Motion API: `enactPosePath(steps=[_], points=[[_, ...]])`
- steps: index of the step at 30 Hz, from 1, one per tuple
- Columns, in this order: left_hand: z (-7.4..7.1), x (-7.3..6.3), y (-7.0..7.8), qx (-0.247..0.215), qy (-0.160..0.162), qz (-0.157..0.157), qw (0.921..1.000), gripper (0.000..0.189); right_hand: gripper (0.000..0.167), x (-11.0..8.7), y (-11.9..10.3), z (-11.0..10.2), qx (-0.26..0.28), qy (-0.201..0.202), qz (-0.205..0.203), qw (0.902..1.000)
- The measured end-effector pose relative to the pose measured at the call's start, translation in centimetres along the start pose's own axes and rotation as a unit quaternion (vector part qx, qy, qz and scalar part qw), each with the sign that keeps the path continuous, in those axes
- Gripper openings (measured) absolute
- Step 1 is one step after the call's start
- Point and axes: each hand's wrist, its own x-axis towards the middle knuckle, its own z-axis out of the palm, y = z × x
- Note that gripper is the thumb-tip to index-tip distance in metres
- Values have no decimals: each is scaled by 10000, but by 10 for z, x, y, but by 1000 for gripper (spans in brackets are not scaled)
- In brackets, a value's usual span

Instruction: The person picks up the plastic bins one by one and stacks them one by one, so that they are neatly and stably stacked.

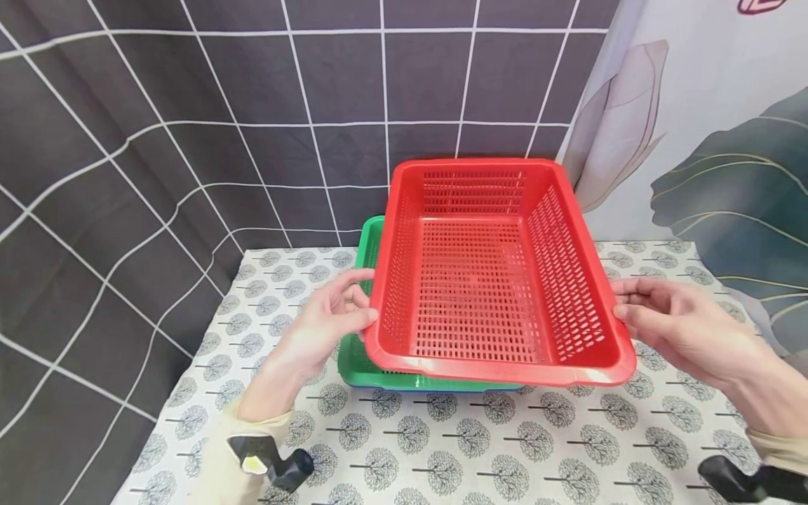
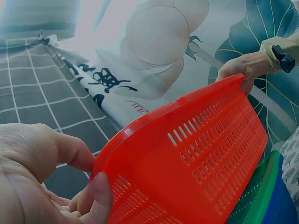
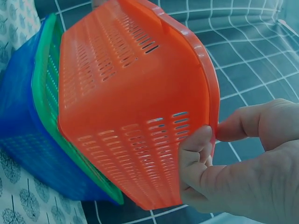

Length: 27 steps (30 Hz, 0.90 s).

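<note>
A red plastic basket (image 1: 473, 280) with slotted walls is held between both hands, tilted, above a green basket (image 1: 372, 372). My left hand (image 1: 328, 315) pinches its left rim, thumb on top and fingers beneath. On the opposite side my right hand (image 1: 688, 330) pinches the right rim the same way. The green basket sits inside a blue basket (image 3: 23, 98), which shows mostly in the right wrist view. In the left wrist view the red basket's slotted outer wall (image 2: 177, 158) faces the camera, with the right hand (image 2: 243, 70) at its far end.
The table has a white cloth (image 1: 410, 449) printed with grey trees. A dark curtain (image 1: 252, 91) with white grid lines hangs behind and to the left. At the right hangs a pale curtain (image 1: 707, 140) with large leaves and petals.
</note>
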Motion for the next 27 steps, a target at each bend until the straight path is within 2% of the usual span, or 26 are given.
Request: enactPosePath(steps=[10, 19, 22, 27], points=[[-18, -5, -3, 106, 12, 209, 9997, 62, 25, 16, 1, 18, -263, -72, 155, 9995], [-32, -11, -3, 270, 35, 296, 9992, 62, 25, 29, -1, 33, -1047, 67, 325, 9939], [-36, -13, -4, 247, 31, 303, 9992, 62, 26, 33, -1, 37, -1147, 73, 355, 9927], [-41, -16, -6, 188, 10, 295, 9994, 62, 28, 38, 1, 43, -920, 4, 399, 9950]])
